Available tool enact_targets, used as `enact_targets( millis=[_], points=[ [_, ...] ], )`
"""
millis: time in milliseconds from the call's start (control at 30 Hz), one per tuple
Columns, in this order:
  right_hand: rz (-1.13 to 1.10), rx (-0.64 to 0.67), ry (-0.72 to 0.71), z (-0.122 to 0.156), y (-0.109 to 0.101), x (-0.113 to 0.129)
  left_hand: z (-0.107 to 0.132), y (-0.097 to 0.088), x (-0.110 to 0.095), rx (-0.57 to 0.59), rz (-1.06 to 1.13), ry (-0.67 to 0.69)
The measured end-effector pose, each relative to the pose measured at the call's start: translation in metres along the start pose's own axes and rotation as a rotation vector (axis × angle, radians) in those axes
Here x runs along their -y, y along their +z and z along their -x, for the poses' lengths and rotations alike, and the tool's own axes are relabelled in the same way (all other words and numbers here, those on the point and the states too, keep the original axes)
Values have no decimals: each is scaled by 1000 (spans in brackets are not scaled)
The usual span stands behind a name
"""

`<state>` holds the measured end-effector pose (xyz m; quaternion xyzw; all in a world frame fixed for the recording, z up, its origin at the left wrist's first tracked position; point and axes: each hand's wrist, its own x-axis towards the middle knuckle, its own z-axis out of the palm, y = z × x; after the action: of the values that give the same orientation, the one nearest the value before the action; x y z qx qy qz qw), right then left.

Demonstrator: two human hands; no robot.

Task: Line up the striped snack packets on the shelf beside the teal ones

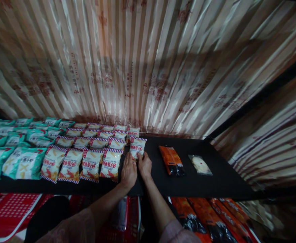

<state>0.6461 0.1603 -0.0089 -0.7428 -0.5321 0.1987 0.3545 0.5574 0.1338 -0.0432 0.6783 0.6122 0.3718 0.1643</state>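
A white snack bag with red and blue trim (137,146) stands at the right end of the rows on a black shelf (213,182). My left hand (128,172) lies flat on the shelf, its fingertips touching the bag's lower left corner. My right hand (145,165) rests beside it, fingers curled against the bag's lower right edge. Rows of matching white bags (92,163) fill the shelf to the left of my hands.
Teal snack bags (24,162) crowd the shelf's far left. An orange and black packet (172,160) and a small clear packet (200,164) lie to the right. More orange packets (208,219) sit on a lower level. A striped curtain (148,67) hangs behind.
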Motion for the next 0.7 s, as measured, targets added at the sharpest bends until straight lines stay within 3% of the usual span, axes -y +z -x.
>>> enact_targets(
  millis=[700],
  points=[
    [-7,5,-45,-27,13,9,-17,2,2,4,-18,-9]
  ],
)
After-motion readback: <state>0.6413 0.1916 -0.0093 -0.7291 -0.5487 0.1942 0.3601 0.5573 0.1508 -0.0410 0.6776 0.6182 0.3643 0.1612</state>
